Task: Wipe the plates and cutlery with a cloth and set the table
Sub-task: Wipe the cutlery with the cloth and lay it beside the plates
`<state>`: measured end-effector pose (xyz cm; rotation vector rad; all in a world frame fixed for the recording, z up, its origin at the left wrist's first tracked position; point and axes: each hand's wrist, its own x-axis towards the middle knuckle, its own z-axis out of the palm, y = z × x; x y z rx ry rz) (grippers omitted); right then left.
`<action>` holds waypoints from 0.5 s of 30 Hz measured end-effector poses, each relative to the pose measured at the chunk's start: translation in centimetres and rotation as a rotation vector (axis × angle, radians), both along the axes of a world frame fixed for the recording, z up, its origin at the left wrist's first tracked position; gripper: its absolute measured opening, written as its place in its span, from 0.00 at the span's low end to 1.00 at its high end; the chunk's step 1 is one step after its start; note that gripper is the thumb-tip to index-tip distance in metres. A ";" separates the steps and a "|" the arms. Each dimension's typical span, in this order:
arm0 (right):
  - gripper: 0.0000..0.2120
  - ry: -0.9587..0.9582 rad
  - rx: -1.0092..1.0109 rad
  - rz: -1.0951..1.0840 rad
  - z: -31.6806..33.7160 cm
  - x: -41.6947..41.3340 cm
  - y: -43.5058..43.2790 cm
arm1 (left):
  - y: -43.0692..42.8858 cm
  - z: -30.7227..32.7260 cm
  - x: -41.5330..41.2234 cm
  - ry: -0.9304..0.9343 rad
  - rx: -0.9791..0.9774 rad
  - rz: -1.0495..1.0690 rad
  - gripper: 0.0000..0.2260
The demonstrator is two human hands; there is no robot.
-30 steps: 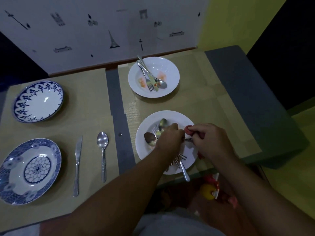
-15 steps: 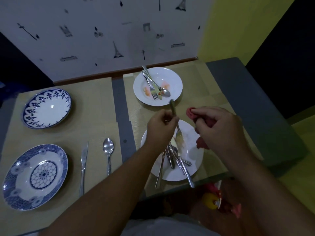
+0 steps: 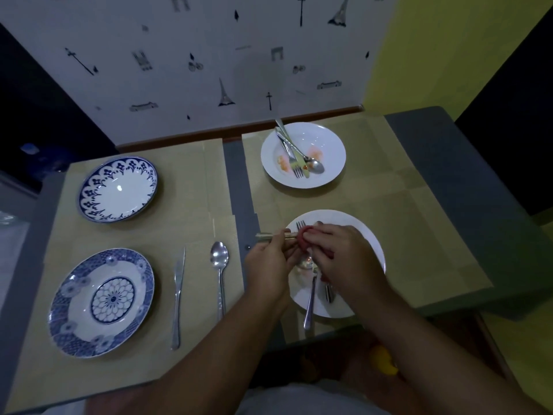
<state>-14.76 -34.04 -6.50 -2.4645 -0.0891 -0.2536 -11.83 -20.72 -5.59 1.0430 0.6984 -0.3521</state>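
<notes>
While the left hand (image 3: 267, 262) pinches a cutlery handle (image 3: 264, 236), the right hand (image 3: 344, 259) grips a red cloth (image 3: 301, 241), seemingly around it.

The held utensil (image 3: 264, 236) seemingly ends hidden inside the red cloth (image 3: 302, 241).

1 view, head-worn, wide-angle | faces forward and down over the table (image 3: 443, 175) toward the wall (image 3: 209, 55) | close above the left hand (image 3: 266, 265) and right hand (image 3: 344, 259)

Dim indoor light, bluish cast, small glints on glazed plates, wide-angle bending at edges, slight softness.
</notes>
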 end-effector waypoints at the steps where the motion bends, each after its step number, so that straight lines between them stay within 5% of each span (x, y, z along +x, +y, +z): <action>1: 0.14 0.002 0.003 -0.024 -0.3 0.1 -0.4 | 0.5 0.0 -0.1 0.012 -0.019 0.018 0.10; 5: 0.13 0.070 0.002 -0.142 -1.6 0.7 -1.6 | 1.7 0.3 -1.3 0.015 -0.055 0.036 0.08; 15: 0.17 0.068 -0.169 -0.037 -1.3 2.1 -0.7 | 5.8 0.6 -1.6 0.017 -0.153 -0.086 0.09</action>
